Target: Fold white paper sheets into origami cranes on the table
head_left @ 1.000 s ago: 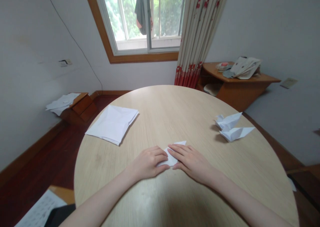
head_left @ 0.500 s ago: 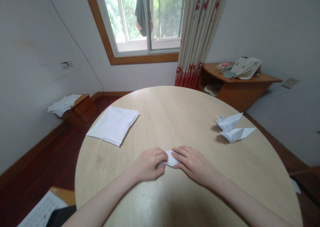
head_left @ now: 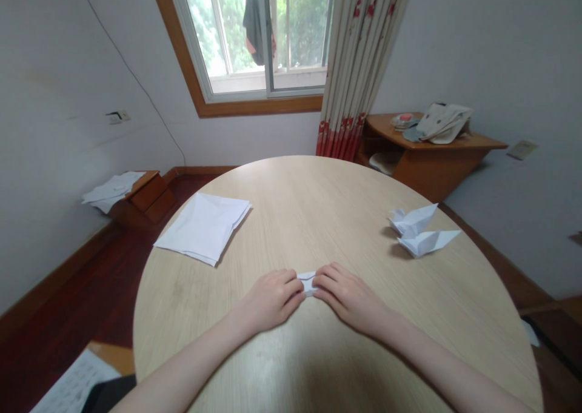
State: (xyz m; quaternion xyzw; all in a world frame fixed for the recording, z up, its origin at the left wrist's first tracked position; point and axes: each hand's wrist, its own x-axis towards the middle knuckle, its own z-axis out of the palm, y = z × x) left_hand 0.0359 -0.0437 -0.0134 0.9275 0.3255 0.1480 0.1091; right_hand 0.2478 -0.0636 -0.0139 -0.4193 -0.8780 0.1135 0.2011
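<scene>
A small piece of folded white paper (head_left: 308,284) lies between my two hands near the front of the round table. My left hand (head_left: 278,298) is closed on its left end, fingers on top and thumb at the near edge. On the right end, my right hand (head_left: 341,290) grips it the same way. Only the middle of the paper shows, with a fold line across it; the fingers cover both ends. Two folded white paper figures with pointed, wing-like tips, one a paper figure (head_left: 425,243) in front of the other paper figure (head_left: 413,220), stand to the right.
A stack of white paper sheets (head_left: 204,228) rests on the left of the pale wooden table (head_left: 300,201). Beyond the table are a window, a curtain (head_left: 350,85) and a wooden desk (head_left: 427,164) with a bag (head_left: 443,124). More papers (head_left: 113,188) lie on a low cabinet at left.
The folded paper now shows a narrower strip between my hands, with a fold line visible. My left thumb has moved up against the paper's near edge. The view has shifted slightly.
</scene>
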